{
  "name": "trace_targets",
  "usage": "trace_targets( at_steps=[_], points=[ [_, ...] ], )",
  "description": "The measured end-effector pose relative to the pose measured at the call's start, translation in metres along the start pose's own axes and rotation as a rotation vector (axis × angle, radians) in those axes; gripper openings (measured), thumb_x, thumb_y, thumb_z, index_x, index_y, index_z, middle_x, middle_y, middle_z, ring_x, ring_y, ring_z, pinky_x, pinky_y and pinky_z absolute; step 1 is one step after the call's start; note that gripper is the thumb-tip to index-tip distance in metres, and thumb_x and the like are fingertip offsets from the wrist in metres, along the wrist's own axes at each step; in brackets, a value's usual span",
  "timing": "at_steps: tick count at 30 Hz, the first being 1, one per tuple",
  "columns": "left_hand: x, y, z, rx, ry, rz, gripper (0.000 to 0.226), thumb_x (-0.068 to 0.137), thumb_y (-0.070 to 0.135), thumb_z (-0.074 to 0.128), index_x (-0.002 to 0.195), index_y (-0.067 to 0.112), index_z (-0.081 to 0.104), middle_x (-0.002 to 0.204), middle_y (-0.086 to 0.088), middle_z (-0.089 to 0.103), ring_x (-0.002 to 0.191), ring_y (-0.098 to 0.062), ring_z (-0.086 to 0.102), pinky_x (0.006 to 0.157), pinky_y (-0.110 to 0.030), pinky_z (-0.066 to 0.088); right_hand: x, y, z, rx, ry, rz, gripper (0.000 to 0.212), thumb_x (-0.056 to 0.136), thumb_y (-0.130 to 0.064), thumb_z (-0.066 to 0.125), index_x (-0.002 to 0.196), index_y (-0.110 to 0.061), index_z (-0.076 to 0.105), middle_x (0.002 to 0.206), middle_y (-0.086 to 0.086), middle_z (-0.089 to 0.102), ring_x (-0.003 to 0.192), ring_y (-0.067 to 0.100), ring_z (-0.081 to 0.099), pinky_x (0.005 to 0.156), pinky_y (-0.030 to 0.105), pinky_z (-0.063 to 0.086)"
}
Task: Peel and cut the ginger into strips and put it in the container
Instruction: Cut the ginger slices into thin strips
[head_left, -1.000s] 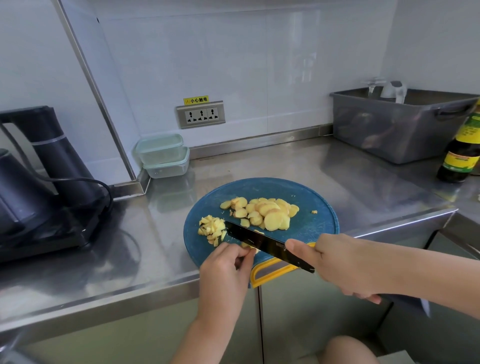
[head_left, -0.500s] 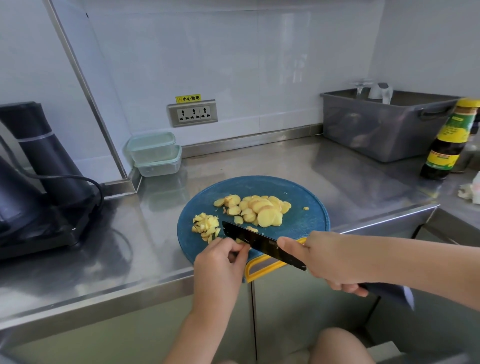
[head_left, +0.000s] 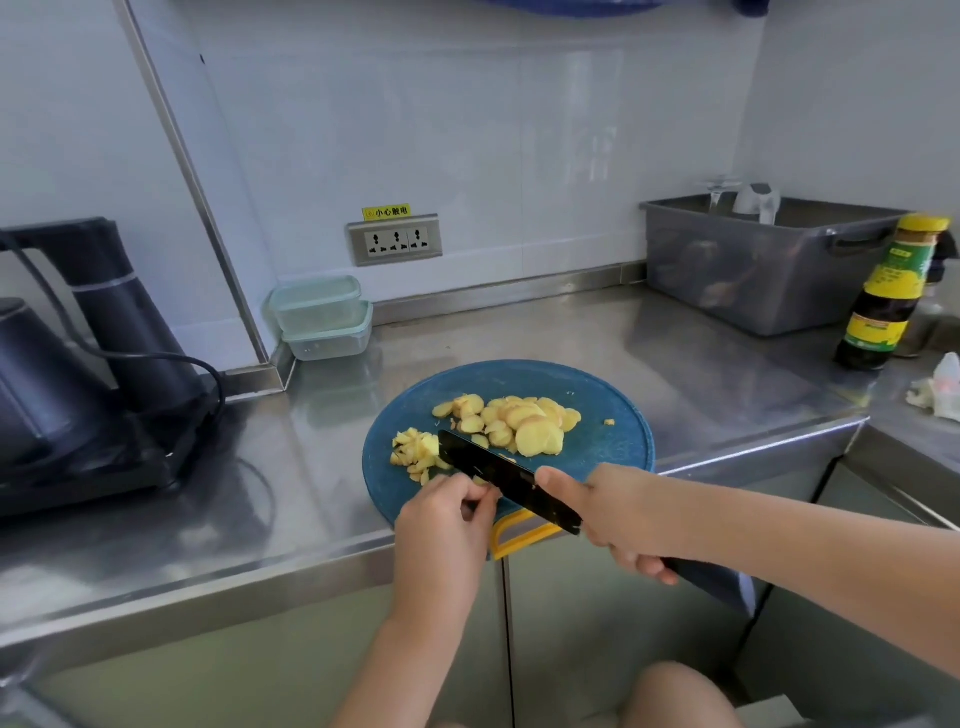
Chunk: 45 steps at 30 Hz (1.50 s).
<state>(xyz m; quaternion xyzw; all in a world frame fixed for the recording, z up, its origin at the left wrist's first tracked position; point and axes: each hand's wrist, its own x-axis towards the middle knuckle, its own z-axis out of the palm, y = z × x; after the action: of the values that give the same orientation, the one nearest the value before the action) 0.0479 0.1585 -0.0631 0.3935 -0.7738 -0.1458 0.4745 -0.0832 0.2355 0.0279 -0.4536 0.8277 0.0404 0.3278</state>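
Bare left hand (head_left: 441, 525), bare right hand (head_left: 610, 514), forearms (head_left: 810, 561) uncovered, perhaps a bare knee (head_left: 675, 696) below

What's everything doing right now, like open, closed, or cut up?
Slices, piled, not yet strips.
Strips, cut, heaped on board.
Knife, gripped by right hand.
Left hand, pinches ginger piece beside blade.
Containers, stacked, lids on.
Bottle, upright, capped.

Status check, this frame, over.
Right hand grips knife; left hand pinches ginger piece at blade. Strips, slices on cutting board. Containers at wall, path open.
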Motion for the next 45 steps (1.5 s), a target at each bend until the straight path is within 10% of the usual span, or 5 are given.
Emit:
trace_targets(
  at_steps=[5, 18, 36, 45],
  points=[
    [-0.001, -0.004, 0.002, -0.014, 0.005, 0.035, 0.020, 0.070, 0.013, 0.082, 0.063, 0.018, 0.065, 0.060, 0.017, 0.049, 0.055, 0.002, 0.049, 0.049, -0.004, 0.036, -0.009, 0.033, -0.003, 0.343, 0.074, -0.131, 0.059, 0.096, -0.062, 0.031, 0.086, -0.006, 0.049, 0.052, 0.002, 0.043, 0.039, 0.012, 0.038, 0.042, 0.025, 0.033],
    [0.001, -0.012, -0.002, 0.008, -0.042, 0.116, 0.014, 0.071, 0.012, 0.081, 0.068, 0.016, 0.068, 0.063, 0.014, 0.053, 0.053, 0.001, 0.047, 0.049, -0.013, 0.043, -0.008, 0.051, 0.000, 0.158, 0.204, -0.148, 0.063, 0.092, -0.068, 0.020, 0.068, -0.016, 0.045, 0.057, -0.001, 0.048, 0.048, 0.009, 0.044, 0.051, 0.023, 0.038],
    [0.000, -0.014, -0.005, 0.011, -0.079, 0.157, 0.011, 0.071, 0.010, 0.080, 0.075, 0.015, 0.071, 0.070, 0.017, 0.055, 0.064, 0.001, 0.052, 0.055, -0.006, 0.042, -0.022, 0.020, -0.015, 0.110, -0.008, 0.008, 0.064, 0.090, -0.070, 0.020, 0.066, -0.013, 0.036, 0.055, 0.004, 0.038, 0.040, 0.016, 0.038, 0.043, 0.023, 0.039],
    [-0.001, -0.012, -0.004, 0.039, -0.067, 0.156, 0.015, 0.070, 0.007, 0.081, 0.072, 0.015, 0.068, 0.070, 0.014, 0.056, 0.058, 0.001, 0.050, 0.054, -0.011, 0.043, -0.016, 0.034, 0.002, 0.123, 0.168, -0.261, 0.058, 0.094, -0.063, 0.016, 0.067, -0.019, 0.041, 0.060, -0.003, 0.044, 0.050, 0.006, 0.038, 0.052, 0.018, 0.033]
  ],
)
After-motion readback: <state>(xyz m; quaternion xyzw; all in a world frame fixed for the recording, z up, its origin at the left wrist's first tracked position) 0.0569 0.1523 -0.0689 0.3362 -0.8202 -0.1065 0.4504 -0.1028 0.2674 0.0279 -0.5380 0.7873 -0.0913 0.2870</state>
